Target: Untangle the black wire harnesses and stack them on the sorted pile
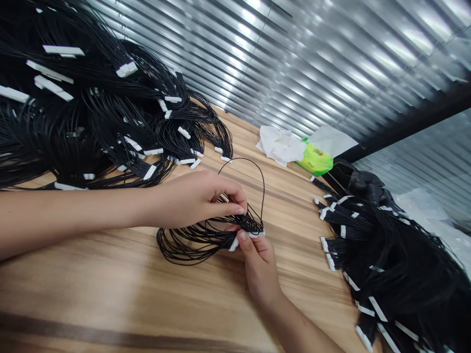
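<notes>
A looped wire harness of thin black wires with white connectors lies between my hands, over the wooden table. My right hand pinches it at a long white connector, thumb on top. A shorter white connector pokes out beside that thumb. From the left, my left hand reaches over the wires, thumb and forefinger closed on black wire; the exact grip is partly hidden. One single wire arches up behind the left fingers and comes down at the long connector.
A large heap of black wire harnesses fills the back left. Another pile lies along the right side. Crumpled white tissue and a green tissue pack rest near the corrugated metal wall behind the wooden table.
</notes>
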### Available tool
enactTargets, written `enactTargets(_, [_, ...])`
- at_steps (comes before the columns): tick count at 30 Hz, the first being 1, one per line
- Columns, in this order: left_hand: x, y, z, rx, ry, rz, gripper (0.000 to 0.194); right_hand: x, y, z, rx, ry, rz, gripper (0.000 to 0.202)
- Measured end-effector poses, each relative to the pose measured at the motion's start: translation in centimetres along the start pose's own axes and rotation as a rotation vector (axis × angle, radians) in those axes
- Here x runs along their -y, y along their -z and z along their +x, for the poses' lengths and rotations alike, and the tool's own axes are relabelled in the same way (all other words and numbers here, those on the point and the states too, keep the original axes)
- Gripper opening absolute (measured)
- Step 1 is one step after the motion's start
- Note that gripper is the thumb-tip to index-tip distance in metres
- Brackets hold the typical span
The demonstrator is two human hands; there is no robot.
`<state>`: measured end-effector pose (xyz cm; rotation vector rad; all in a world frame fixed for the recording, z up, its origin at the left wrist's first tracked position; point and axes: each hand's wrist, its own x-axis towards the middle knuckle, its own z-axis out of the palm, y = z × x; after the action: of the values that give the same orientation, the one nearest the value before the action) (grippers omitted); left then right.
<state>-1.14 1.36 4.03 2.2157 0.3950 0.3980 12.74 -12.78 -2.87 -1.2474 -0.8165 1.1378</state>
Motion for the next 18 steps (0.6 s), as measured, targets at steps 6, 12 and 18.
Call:
enactTargets(6, [0.0, -0.3, -0.2, -0.079, -0.028, 0.113, 0.01, -0.5, 0.2, 0.0, -0.056, -0.005, 0.028, 0.028])
enactTargets(12, [0.2, -0.8, -1.0, -0.416, -0.354, 0.6, 0.019, -0.3, 0.2, 0.7, -0.284, 0.007, 0.233, 0.021])
enactTargets(18, [0.7, -1.4, -1.4, -0.335, -0.623, 0.889, 0.022, 0.0, 0.1, 1.0, -0.326, 0.016, 0.326, 0.015])
